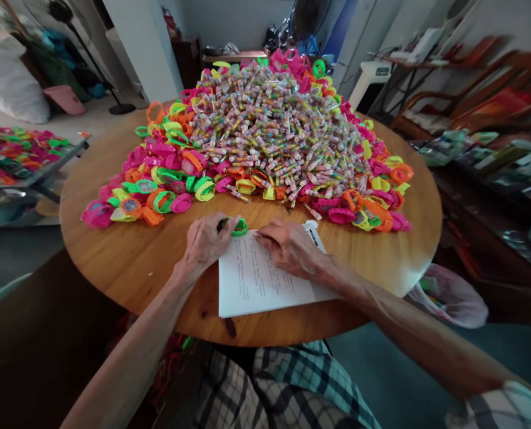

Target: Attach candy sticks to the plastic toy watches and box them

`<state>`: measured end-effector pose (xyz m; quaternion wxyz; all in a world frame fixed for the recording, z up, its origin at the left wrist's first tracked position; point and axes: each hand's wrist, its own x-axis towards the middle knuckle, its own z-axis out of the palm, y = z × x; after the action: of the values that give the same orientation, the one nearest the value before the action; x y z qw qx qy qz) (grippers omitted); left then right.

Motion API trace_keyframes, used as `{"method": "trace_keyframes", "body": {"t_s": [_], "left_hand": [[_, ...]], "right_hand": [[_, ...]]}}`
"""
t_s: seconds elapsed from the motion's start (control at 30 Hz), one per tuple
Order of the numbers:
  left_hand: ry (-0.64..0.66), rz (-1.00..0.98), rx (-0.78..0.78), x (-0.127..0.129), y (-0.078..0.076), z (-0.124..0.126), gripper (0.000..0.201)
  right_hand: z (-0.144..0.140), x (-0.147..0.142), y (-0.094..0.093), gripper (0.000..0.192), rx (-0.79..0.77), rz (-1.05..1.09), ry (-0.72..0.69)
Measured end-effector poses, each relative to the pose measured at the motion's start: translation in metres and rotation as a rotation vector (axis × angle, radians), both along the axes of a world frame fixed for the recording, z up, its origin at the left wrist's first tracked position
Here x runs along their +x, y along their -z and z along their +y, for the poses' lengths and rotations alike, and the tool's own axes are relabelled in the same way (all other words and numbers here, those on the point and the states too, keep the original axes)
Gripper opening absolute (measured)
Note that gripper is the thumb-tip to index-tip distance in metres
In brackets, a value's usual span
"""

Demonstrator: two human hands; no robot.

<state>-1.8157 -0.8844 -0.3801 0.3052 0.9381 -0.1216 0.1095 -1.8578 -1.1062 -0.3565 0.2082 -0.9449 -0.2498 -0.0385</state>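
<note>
The left hand curls over a green plastic ring at the top edge of a printed sheet of paper, its grip pinching the ring between thumb and fingertips. The fingers cover the ring's left half, so only its right arc shows. The right hand lies knuckles-up on the sheet just right of the ring, fingers drawn together and pointing toward it. Whether they touch the ring or hold something small underneath cannot be told, since the back of the hand hides the fingertips. A small white tag with dark print pokes out from behind that hand, at the sheet's upper right corner, partly covered.

The sheet rests on the near edge of a round wooden counter. Beyond the sheet rises a large heap of small wrapped candy tubes, too small and blurred to read. A border of pink, orange, yellow and green plastic rings surrounds the heap. To the left of the sheet, past the counter's edge, a tray of similar coloured pieces is cut off by the frame. To the right of the sheet, below the counter's rim, hangs a translucent plastic bag, its contents unclear.
</note>
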Motion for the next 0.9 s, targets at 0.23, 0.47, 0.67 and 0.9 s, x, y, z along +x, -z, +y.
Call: {"method": "trace_keyframes", "body": {"t_s": [0.23, 0.47, 0.67, 0.9], "left_hand": [[-0.002, -0.008, 0.004, -0.002, 0.0, -0.001, 0.054], [-0.001, 0.009, -0.021, -0.001, 0.0, -0.001, 0.05], [0.009, -0.014, -0.035, -0.002, 0.002, -0.001, 0.053], [0.027, -0.002, -0.08, -0.005, 0.004, -0.002, 0.05]], "right_hand": [[0.006, 0.004, 0.012, 0.028, 0.149, -0.071, -0.058], [0.004, 0.0, 0.017, 0.029, 0.194, -0.148, -0.09], [0.005, -0.001, 0.018, 0.033, 0.119, -0.152, -0.117], [0.01, 0.0, 0.006, 0.033, -0.159, -0.153, -0.173]]}}
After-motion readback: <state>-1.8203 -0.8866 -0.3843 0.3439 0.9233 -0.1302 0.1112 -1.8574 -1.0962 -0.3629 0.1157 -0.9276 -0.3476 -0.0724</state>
